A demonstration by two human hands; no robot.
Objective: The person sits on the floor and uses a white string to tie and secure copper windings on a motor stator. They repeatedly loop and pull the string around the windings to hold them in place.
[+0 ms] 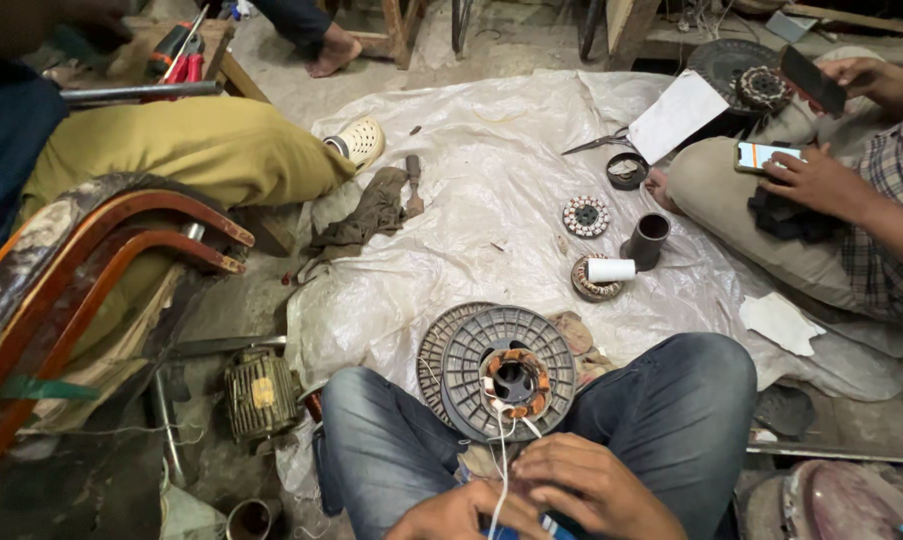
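Stator point(516, 382) rests on the spool point(491, 370) near the knees; both hands, left point(458, 515) and right point(593, 485), pinch its white leads point(502, 455) taut.

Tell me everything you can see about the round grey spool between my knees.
The grey spool is a ribbed plastic disc lying flat on the plastic sheet, overlapping a second disc behind it. A copper-wound stator sits in its hub. White wires run from there to the left hand and right hand just below.
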